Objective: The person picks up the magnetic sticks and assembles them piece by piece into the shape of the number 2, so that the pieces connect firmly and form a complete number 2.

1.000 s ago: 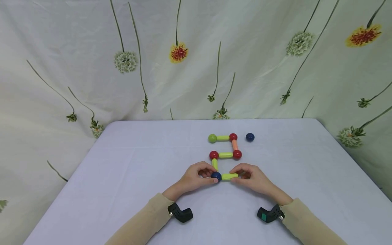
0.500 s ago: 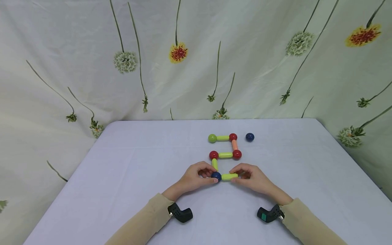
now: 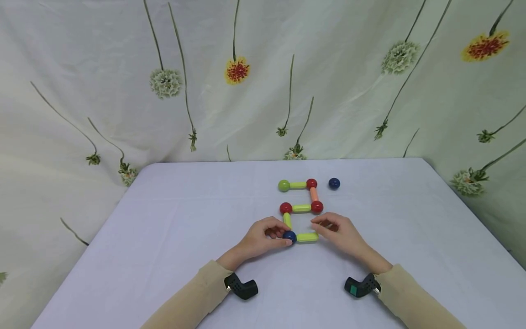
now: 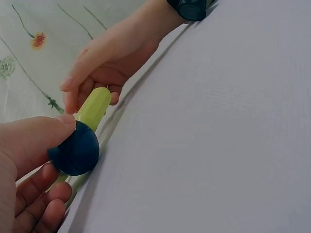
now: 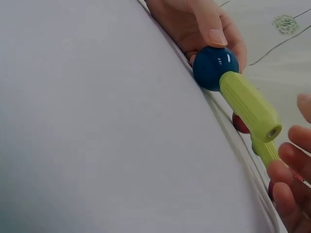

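My left hand pinches a dark blue ball between thumb and fingers on the table. From that ball a yellow-green magnetic rod sticks out to the right, its far end bare in the right wrist view. Just beyond this end is my right hand, fingers loosely bent, with nothing in its grasp. Another yellow-green rod runs from the blue ball back to a red ball. A further rod joins it to a second red ball.
Farther back, an orange rod leads to another red ball, then a yellow-green rod and a green ball. A loose dark blue ball lies to their right. A flowered cloth hangs behind the white-covered table.
My right hand has let go of the yellow-green rod and moved slightly up and away from its end. The left hand keeps its pinch on the blue ball. The head view has shifted slightly.
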Demonstrator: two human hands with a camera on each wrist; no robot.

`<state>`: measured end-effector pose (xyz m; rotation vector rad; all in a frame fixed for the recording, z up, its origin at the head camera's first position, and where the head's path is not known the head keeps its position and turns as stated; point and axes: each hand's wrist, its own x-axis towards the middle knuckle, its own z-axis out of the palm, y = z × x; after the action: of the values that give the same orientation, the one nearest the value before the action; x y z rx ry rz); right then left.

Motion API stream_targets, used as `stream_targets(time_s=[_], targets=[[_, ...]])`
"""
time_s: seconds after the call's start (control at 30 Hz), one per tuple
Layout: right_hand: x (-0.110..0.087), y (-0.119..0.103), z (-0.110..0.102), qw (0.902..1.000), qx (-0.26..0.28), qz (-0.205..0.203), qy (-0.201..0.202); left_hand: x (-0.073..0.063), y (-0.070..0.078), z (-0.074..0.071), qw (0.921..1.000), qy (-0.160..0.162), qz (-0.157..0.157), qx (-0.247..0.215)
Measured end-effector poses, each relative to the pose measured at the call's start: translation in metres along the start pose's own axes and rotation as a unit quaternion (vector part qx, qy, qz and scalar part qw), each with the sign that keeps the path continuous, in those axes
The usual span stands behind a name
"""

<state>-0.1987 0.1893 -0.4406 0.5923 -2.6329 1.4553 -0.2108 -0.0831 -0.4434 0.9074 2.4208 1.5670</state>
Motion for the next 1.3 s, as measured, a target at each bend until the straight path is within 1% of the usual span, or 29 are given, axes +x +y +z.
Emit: stream_targets(time_s=[0.1,0.27,0.43,0.5,0.7,0.87,1.3], targets=[[0.003,0.002,-0.002,0.9986,0.001,0.024,0.047,0.001,-0.001,0.0,1.0,0.0,-0.003,-0.001],[0.012,0.013,-0.009,0.9931,-0.006,0.065,0.098,0.002,-0.004,0.0,1.0,-0.002,-0.005,-0.001],[0.02,0.025,-0.017,0.9826,-0.018,0.103,0.153,0.001,-0.003,0.0,1.0,-0.004,0.0,-0.004],[0.023,0.03,-0.02,0.9783,-0.014,0.119,0.169,0.001,-0.003,0.0,1.0,-0.005,0.003,-0.005],[0.037,0.037,-0.024,0.971,-0.005,0.151,0.185,0.0,-0.001,-0.001,1.0,-0.002,0.004,-0.005],[0.048,0.039,-0.025,0.967,0.0,0.161,0.197,0.0,0.0,-0.001,1.0,-0.001,0.001,-0.005],[0.072,0.055,-0.029,0.9716,-0.014,0.14,0.191,0.001,-0.002,0.0,1.0,-0.003,-0.007,0.001]])
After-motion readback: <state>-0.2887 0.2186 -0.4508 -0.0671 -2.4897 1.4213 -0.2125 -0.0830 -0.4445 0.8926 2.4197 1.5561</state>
